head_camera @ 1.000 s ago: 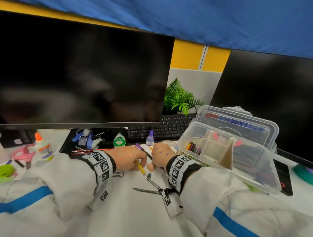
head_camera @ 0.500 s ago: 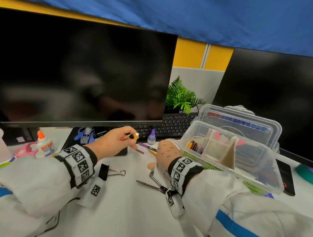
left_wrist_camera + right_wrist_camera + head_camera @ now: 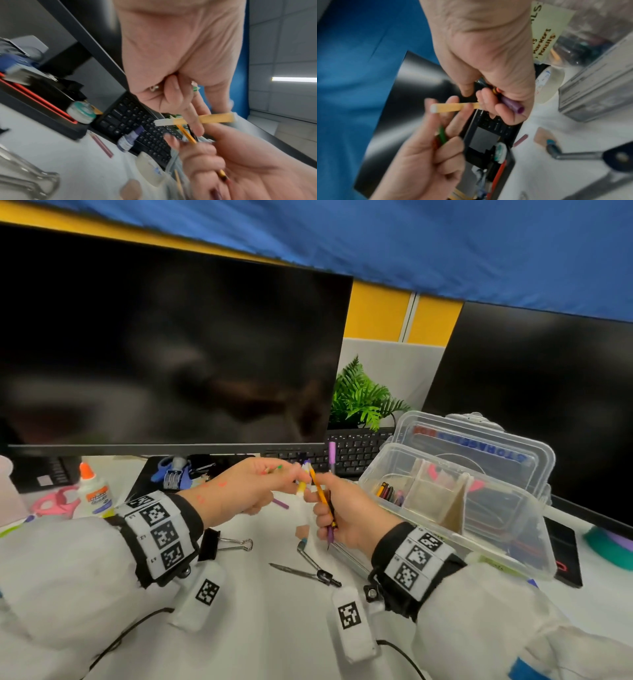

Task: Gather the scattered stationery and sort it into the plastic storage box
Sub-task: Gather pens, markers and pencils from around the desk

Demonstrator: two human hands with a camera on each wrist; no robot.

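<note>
Above the desk, my left hand [image 3: 291, 479] pinches a short yellow crayon [image 3: 301, 488] and also holds a green pencil [image 3: 442, 135] with a red one beside it. My right hand [image 3: 322, 503] meets it, gripping an orange pencil [image 3: 320, 493] and a purple pen [image 3: 331, 455] upright in its fist. The crayon [image 3: 453, 106] reaches across to the right hand's fingers [image 3: 485, 97]. In the left wrist view the crayon [image 3: 212, 119] lies between the left fingers. The clear plastic storage box [image 3: 534, 546] stands open to the right, with pens in its left compartment.
On the desk below the hands lie a metal compass [image 3: 305, 570], a binder clip [image 3: 224, 542], an eraser [image 3: 302, 531] and a purple crayon [image 3: 281, 503]. A glue bottle [image 3: 92, 496] and pink scissors [image 3: 51, 503] sit at the left. Keyboard [image 3: 352, 453] and two monitors stand behind.
My left hand lifted off the desk with its pencils and crayon and swung right. My right hand rose from the desk with the orange pencil and purple pen to meet it.
</note>
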